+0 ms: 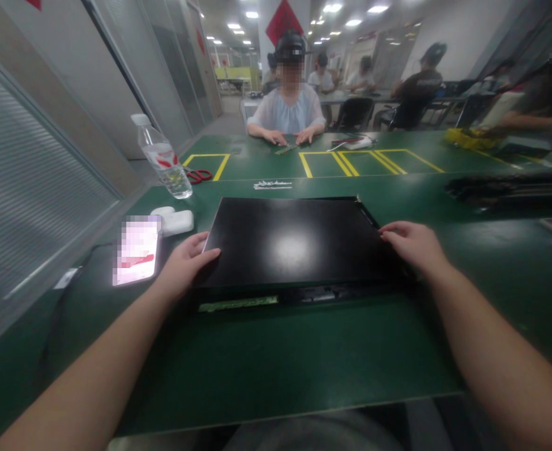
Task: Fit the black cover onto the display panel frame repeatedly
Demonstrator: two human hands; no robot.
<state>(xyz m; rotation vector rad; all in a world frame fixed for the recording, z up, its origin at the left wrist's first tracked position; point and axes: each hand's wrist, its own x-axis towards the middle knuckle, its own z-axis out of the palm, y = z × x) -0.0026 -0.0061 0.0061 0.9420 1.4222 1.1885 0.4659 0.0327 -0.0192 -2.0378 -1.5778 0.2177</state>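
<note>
L hand (pixel 184 263) & R hand (pixel 410 244) rest flat on opposite side edges of the black panel (pixel 294 241), fingers held together, not pinching. Panel lies flat mid-table (pixel 276 357). Risk, imo: an uneven push slides the glossy panel sideways into the phone (pixel 137 250).

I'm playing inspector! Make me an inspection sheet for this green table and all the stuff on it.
Surface: green table, with yellow tape boxes on the far half.
Job's things: flat black panel; a green circuit strip shows at its near edge.
Clutter: lit phone, white case, water bottle, red scissors, small white parts.
Grippers: left hand rests open on the panel's left edge; right hand rests open on its right corner.
Cables: a dark lead seems to run left of the phone.
Surroundings: a person sits opposite; more people sit at tables behind.
</note>
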